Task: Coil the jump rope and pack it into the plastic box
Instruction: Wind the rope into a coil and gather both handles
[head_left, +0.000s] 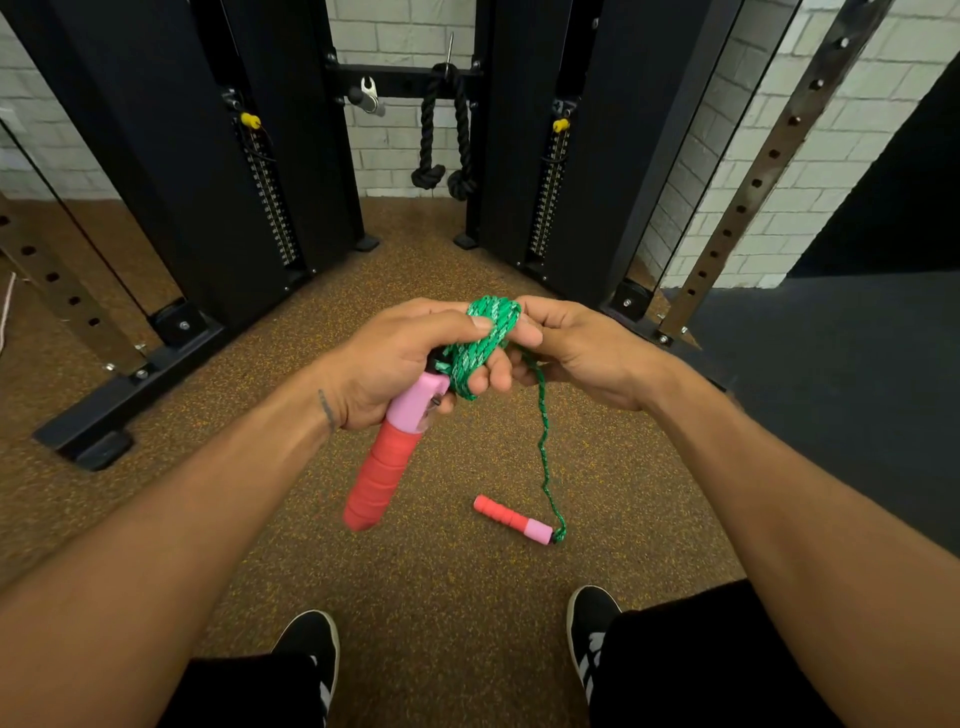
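Observation:
My left hand (400, 364) grips the pink top of one jump-rope handle (382, 467), whose red grip hangs down and to the left. Several loops of green braided rope (483, 338) are wound around that hand's fingers. My right hand (576, 348) pinches the coil at its upper right edge. A single strand of the rope (544, 452) drops from the coil to the floor. It ends at the second red and pink handle (511, 518), which lies on the brown speckled floor. No plastic box is in view.
A black cable machine (218, 171) with two weight stacks stands ahead, its base feet reaching toward me on the left. A black tricep rope (441, 140) hangs in its middle. A perforated steel upright (753, 187) stands to the right. My shoes (311, 644) are below.

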